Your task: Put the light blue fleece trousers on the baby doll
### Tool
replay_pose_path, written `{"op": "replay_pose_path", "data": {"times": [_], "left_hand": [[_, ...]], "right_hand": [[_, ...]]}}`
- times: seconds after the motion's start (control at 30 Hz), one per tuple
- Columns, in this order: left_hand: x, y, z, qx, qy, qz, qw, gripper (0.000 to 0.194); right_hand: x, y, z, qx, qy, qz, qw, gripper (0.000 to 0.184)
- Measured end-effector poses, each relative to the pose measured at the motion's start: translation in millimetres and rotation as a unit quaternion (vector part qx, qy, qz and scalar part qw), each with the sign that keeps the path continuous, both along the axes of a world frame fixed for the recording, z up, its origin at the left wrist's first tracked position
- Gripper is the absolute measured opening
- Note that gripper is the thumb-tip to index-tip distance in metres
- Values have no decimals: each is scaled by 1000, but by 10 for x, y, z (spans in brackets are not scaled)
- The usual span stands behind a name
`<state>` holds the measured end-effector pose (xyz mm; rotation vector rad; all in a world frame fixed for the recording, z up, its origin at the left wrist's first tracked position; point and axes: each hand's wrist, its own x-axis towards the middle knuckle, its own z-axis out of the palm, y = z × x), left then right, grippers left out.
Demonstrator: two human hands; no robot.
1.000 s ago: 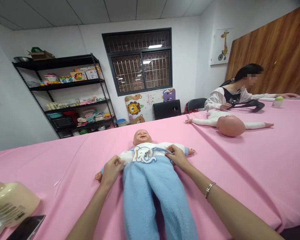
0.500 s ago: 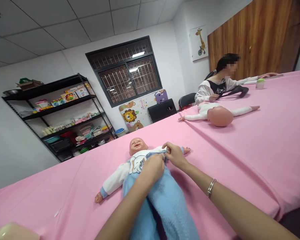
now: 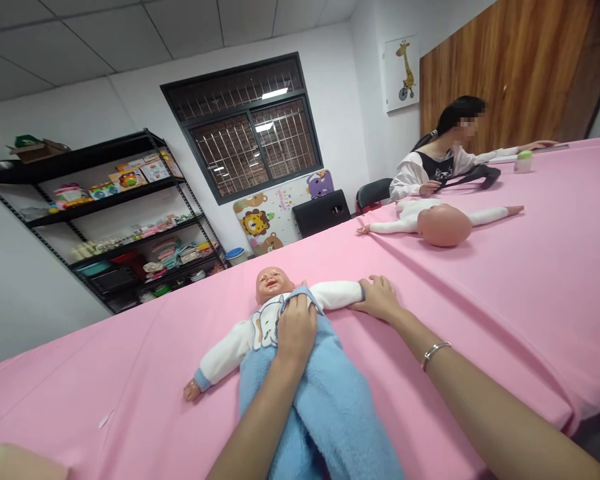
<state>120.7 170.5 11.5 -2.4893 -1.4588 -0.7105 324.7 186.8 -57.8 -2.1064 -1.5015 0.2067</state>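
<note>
Two bare hands at one doll (image 3: 325,360), face up on the pink tablecloth (image 3: 490,307), head towards the far side, arms spread. Left hand (image 3: 297,327) closed on the raised edge of the blue overalls (image 3: 340,393) at the chest, covering part of the elephant picture (image 3: 263,330). Right hand (image 3: 379,299) over the cuff of one white sleeve (image 3: 337,295), fingers bent; impossible to say whether gripping the wrist or merely resting there, with the doll's hand out of sight beneath.

Main risk, by judgement: tugging up on the blue edge while leaning on the wrist, and so twisting the body askew or straining the shoulder seam. With too loose a pinch, likely to lose the edge and let it flop back over the chest. With too hard a pull on the cuff, liable to stretch the knit or wrench the arm outward. Some chance, too, of rucking up the tablecloth, given the loose fold nearby. Well apart, towards the far side: a second doll (image 3: 445,225), probably safe from any knock.
</note>
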Motion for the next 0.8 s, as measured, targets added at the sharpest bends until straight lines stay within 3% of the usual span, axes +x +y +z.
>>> {"op": "replay_pose_path", "data": {"times": [0.13,0.2,0.33,0.43,0.53,0.63,0.8], "left_hand": [[-1,-7,-3,9,-10,1,1000,41],[-2,-13,-5,13,-12,5,1000,42],[-12,-22,-3,19,-14,8,1000,41],[-28,-17,-7,22,-22,0,1000,36],[-48,-8,-17,29,-41,-5,999,27],[-56,-8,-21,38,-49,-10,998,22],[-45,-8,-21,57,-28,-27,998,34]], "right_hand": [[-55,-7,40,116,35,-71,990,52],[-123,-12,92,192,85,-38,977,49],[-266,-39,239,302,192,91,929,50],[-329,-53,334,360,282,108,883,65],[-357,-27,358,356,403,103,837,80],[-400,2,340,309,477,141,810,82],[-530,-79,373,303,404,187,843,63]]}}
